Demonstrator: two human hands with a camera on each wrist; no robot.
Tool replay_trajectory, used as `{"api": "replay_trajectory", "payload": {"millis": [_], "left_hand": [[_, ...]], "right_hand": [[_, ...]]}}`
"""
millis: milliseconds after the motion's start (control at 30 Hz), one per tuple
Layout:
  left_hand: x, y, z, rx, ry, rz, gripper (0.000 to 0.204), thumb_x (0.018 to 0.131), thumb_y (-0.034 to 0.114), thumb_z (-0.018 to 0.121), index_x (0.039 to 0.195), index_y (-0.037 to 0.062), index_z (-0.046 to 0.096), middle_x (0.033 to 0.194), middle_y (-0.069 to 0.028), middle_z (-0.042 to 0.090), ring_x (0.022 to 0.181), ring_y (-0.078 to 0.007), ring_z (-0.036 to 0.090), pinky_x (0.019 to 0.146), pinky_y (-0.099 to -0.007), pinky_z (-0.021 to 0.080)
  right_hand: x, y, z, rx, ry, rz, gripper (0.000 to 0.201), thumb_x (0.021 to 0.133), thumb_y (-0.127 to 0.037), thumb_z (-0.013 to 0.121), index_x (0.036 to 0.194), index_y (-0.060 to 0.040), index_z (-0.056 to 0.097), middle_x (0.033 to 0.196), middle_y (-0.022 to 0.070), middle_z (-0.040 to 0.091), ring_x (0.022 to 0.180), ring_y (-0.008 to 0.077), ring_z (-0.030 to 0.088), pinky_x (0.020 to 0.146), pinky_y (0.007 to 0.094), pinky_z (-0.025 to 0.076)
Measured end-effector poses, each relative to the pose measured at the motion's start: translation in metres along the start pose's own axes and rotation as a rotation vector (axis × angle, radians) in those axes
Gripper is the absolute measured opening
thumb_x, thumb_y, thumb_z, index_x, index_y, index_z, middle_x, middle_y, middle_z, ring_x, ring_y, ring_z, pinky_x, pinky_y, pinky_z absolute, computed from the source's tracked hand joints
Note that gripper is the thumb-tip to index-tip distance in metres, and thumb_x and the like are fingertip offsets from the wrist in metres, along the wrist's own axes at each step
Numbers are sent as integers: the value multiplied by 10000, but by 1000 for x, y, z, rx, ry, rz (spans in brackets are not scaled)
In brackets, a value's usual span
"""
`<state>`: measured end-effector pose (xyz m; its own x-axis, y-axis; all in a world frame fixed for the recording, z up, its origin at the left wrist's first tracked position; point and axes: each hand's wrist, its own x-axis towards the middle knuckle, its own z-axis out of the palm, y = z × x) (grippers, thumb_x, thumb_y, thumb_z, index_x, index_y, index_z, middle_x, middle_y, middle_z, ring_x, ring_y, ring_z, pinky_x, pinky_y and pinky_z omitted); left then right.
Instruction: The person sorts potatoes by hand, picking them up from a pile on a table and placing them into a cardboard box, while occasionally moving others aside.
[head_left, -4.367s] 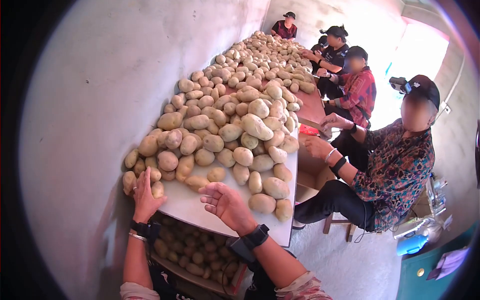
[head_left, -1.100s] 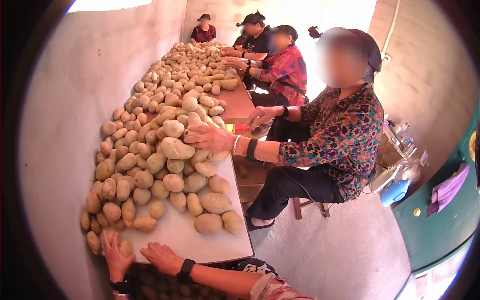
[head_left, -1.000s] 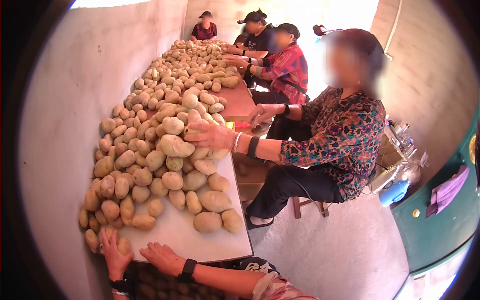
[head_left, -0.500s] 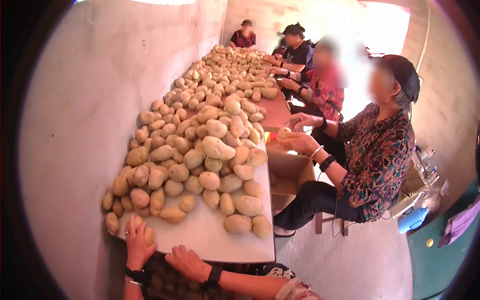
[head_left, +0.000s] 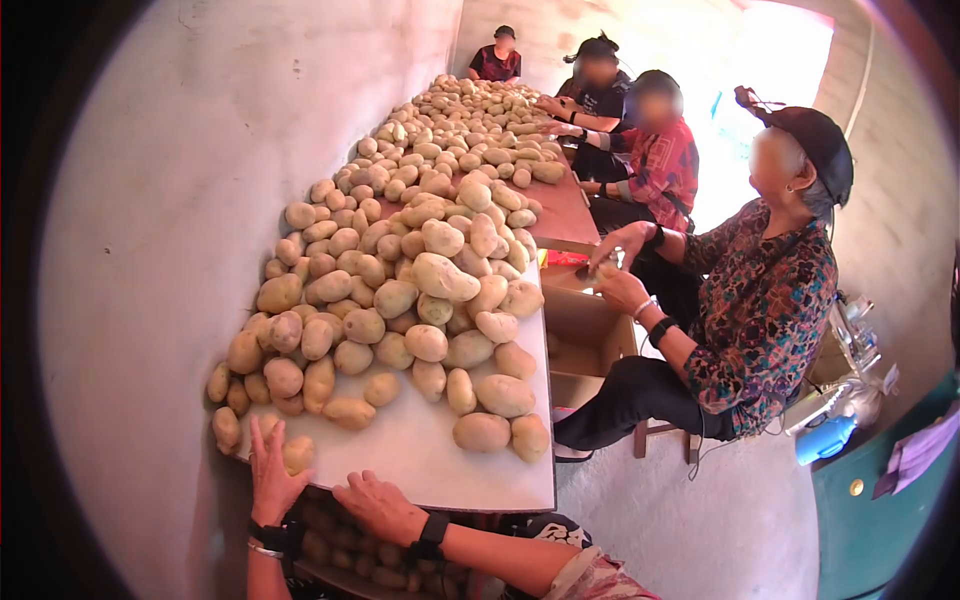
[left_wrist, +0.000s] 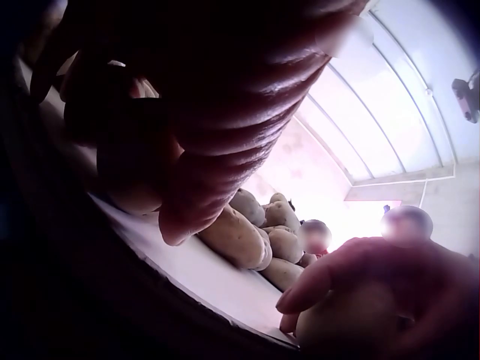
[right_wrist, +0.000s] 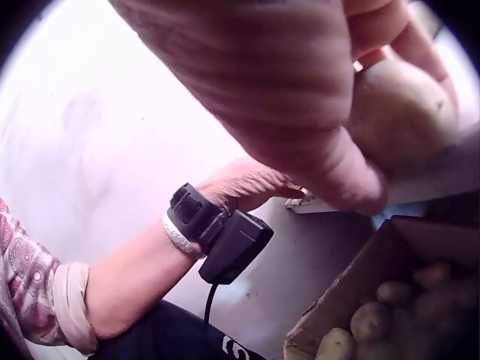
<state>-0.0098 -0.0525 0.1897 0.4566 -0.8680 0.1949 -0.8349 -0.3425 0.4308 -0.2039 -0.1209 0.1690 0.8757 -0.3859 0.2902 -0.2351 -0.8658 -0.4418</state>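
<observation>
At the near left corner of the tabletop, my left hand holds a pale potato between thumb and fingers. Another potato lies at its fingertips. In the left wrist view the thumb covers much of the held potato. My right hand is at the front table edge, back of the hand upward. Its fingers and thumb curl round a potato, plain in the right wrist view and hidden from the head camera. Several loose potatoes, such as a small one, lie just beyond both hands.
A long potato heap runs along the wall. Under the table stands a cardboard box of potatoes. At right a seated person works over another box; several more people sit farther back.
My right hand, open in the air 4.4 seconds ago, is now lower at the table edge round a potato. My left hand stays at the corner. The head view has swung about.
</observation>
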Motion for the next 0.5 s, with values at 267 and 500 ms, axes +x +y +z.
{"api": "replay_trajectory", "payload": {"millis": [267, 500], "left_hand": [[6, -44, 18, 34, 150, -4, 841, 608, 108, 730, 1352, 48, 343, 1475, -244, 149, 1334, -434, 235, 1080, -478, 262], [9, -39, 15, 14, 126, -82, 840, 627, 89, 661, 1391, 59, 313, 1490, -221, 153, 1364, -401, 198, 1094, -459, 230]], "right_hand": [[-10, -4, 18, 216, -22, -139, 270, 750, -48, 540, 1012, -44, 475, 884, 151, 503, 808, 320, 548, 614, 412, 486], [-23, -18, 21, 192, -217, -119, 268, 733, -56, 565, 989, -40, 486, 899, 144, 497, 797, 300, 557, 646, 426, 469]]}}
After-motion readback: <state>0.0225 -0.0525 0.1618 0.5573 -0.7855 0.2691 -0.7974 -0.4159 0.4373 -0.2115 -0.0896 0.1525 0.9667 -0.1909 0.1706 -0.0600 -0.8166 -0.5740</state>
